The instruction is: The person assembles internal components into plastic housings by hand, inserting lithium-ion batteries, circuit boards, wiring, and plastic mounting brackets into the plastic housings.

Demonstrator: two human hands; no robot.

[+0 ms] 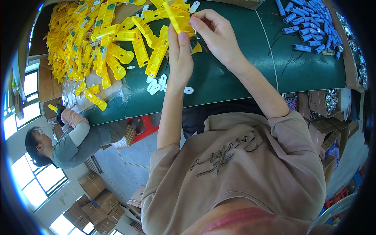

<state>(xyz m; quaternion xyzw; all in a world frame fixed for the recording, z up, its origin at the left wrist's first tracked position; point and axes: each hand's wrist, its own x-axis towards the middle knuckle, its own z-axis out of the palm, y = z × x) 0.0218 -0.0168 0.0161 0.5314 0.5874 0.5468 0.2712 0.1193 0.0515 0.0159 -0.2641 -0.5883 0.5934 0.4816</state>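
Note:
My left hand (180,58) grips a yellow plastic housing (177,16), held tilted above the green table. Beside it, the thumb and fingers of my right hand (216,34) are pinched together on a thin red wire (192,14) that runs to the housing. What else may lie between those fingertips is hidden. Just left of my left hand lie more yellow housings (158,53). Small white slotted plates (155,87) are scattered on the table by my left wrist, with a single white plate (188,90) on the other side of it.
A large heap of yellow housings (74,39), some with green circuit boards, covers the table's left end. Blue cylindrical cells (313,23) with wires are piled at the right of the green table (235,84). Another person (70,137) works at the left, near a red stool (147,127).

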